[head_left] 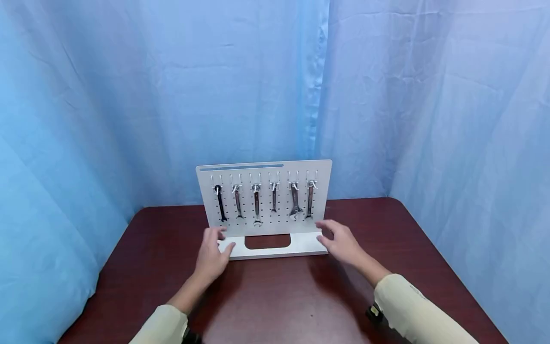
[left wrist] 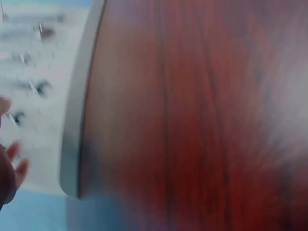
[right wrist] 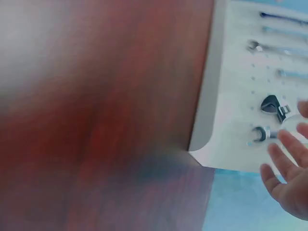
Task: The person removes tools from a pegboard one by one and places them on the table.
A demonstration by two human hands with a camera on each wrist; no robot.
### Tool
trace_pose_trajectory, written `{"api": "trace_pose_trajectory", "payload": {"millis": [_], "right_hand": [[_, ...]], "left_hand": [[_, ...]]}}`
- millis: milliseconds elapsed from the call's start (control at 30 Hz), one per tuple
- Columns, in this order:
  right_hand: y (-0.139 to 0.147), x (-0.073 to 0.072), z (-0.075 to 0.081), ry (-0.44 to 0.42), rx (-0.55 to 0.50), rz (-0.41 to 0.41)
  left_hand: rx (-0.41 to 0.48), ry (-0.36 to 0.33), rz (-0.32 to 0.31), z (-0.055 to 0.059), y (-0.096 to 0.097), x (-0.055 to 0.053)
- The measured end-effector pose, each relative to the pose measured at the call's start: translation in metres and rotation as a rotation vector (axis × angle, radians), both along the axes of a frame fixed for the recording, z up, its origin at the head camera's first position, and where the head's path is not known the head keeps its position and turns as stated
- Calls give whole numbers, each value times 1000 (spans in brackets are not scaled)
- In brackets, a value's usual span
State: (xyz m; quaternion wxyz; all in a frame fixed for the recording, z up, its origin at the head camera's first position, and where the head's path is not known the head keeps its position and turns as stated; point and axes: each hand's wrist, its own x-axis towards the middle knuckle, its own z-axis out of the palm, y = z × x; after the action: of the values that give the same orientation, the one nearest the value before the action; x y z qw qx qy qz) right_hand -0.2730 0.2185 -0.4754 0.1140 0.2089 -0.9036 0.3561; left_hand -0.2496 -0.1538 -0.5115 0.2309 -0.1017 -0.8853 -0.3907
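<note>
- Left hand (head_left: pixel 211 254): fingers parted, loosely bent and gripping nothing; positioned at the left end of the board (head_left: pixel 307 242). Contact cannot be determined.
- Right hand (head_left: pixel 341 242): fingers likewise spread and unloaded; positioned near the board's right end, just below the rightmost wrench.
- Board: stands upright on the tabletop (head_left: pixel 275 291), between the hands, base toward the person.
- Wrenches (head_left: pixel 257 203): six, hanging in a row on the board's face.
- Caution: unequal force from the two hands could skew or tip the board.
- Caution: a bump or jolt could make wrenches swing or drop.
</note>
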Motion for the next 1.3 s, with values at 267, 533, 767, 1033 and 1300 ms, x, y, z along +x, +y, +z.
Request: {"api": "trace_pose_trajectory", "payload": {"millis": [267,533,767,1033,1300], "right_hand": [[-13,-51,11,-109,-465,-118],[-29,-62,11,-151,-538,-146],[-40,-62,19,-218,-529,-212],[-43,-62,28,-373,-618,-208],[-38,-52,31,-433,-681,-194]], "left_hand": [[396,-106,200,-22,-26,-50],[438,-350,147,-38,-45,-66],[253,-345,170,-47,-46,-69],[169,-309,215,-48,-42,-68],[148,-328,216,-47,-40,-73]]}}
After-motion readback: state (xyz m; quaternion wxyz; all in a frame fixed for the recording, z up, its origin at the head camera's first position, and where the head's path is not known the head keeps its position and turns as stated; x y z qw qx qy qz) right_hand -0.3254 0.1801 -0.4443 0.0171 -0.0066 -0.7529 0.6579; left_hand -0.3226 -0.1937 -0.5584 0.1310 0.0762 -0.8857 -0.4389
